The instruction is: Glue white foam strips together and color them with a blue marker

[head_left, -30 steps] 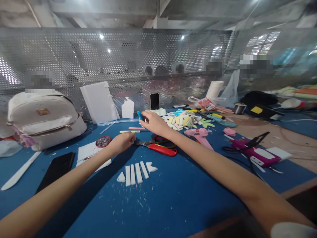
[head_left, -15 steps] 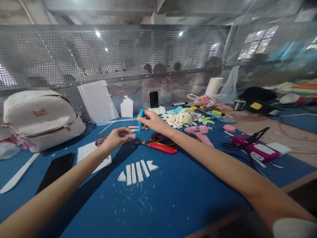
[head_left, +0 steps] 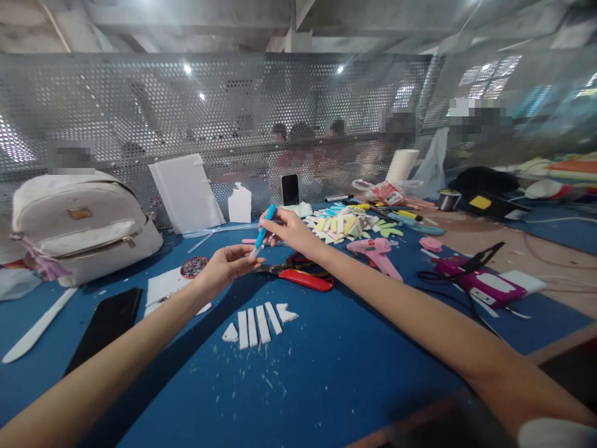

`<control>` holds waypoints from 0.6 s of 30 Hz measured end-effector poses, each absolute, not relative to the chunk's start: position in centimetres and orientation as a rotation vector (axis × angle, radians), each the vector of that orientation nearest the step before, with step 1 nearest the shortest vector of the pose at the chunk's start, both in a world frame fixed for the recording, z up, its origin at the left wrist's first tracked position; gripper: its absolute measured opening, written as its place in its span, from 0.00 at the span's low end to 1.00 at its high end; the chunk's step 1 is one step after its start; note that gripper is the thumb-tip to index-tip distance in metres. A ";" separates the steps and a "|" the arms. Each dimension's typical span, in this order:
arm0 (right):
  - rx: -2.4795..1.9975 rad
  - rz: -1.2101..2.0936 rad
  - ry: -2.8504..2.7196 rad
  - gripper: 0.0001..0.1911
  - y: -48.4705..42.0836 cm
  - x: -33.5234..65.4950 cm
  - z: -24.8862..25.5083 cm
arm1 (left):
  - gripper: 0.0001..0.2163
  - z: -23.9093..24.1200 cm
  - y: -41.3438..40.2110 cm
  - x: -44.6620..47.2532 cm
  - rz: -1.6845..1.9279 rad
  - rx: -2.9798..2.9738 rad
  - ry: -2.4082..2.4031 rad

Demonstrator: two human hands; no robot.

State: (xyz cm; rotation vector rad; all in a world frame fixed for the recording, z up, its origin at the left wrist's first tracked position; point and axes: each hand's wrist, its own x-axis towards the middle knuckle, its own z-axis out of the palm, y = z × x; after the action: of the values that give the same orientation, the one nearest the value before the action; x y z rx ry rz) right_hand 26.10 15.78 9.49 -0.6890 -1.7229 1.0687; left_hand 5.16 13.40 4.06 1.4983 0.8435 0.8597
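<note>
My right hand [head_left: 291, 229] grips a slim blue marker [head_left: 266, 225], tilted with its lower end down to the left. My left hand [head_left: 227, 266] pinches a small, whitish, see-through cap [head_left: 254, 252]. The marker's lower end meets the cap; how far it sits inside I cannot tell. Below my hands, several white foam strips [head_left: 262, 323] lie in a row, with a pointed piece [head_left: 230, 333] at the left and a notched one [head_left: 286, 313] at the right. Just past my left fingertips are pliers with a red handle [head_left: 306, 280].
A heap of coloured foam pieces [head_left: 342, 223] lies beyond my right forearm, near a pink glue gun [head_left: 380, 254]. A white backpack [head_left: 84, 224], a black phone [head_left: 105, 323] and a round dish [head_left: 193, 267] are at left. A magenta device [head_left: 480, 280] with a cable sits right.
The marker has tilted, its lower end swinging left to meet the cap. My left hand has moved slightly right towards my right hand. The foam strips have stayed put.
</note>
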 end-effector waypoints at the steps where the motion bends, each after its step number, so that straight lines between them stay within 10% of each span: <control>1: -0.680 1.081 -1.722 0.14 15.7 26.0 9.4 | 0.15 4.1 13.2 5.3 0.851 1.508 0.847; 18: -0.564 1.113 -1.764 0.18 13.5 25.2 10.6 | 0.13 6.4 10.0 5.6 0.984 1.796 0.913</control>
State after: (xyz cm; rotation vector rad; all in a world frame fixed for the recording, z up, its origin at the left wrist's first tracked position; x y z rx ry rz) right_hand 25.16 13.48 10.64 -0.5635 -1.7636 1.1126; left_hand 5.58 10.03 6.38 1.7959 0.9130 0.9836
